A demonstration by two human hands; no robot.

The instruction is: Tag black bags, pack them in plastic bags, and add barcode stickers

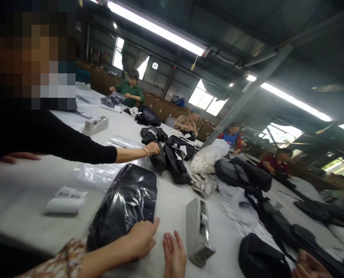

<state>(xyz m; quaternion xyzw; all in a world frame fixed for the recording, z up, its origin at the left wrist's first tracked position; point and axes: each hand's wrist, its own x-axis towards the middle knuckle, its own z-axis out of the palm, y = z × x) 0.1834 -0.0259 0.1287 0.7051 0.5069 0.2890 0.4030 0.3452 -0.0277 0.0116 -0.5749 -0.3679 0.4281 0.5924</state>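
Head view: a broad white tabletop [24, 189] bears a rounded black bag in glossy clear plastic [125, 193] and, near it, a grey tape dispenser [192, 231]; left hand [141, 237] at the bag's edge, grip unclear; right hand [174, 253], fingers extended, beside the dispenser.

I see the left hand [140, 239] over the near edge of a plastic-wrapped black bag [128, 189], and the right hand [174, 253], fingers extended, just beside a grey tape dispenser [192, 227]. Across my white table [167, 200], a co-worker's black-sleeved arm [82, 137] reaches another bag [159, 162].
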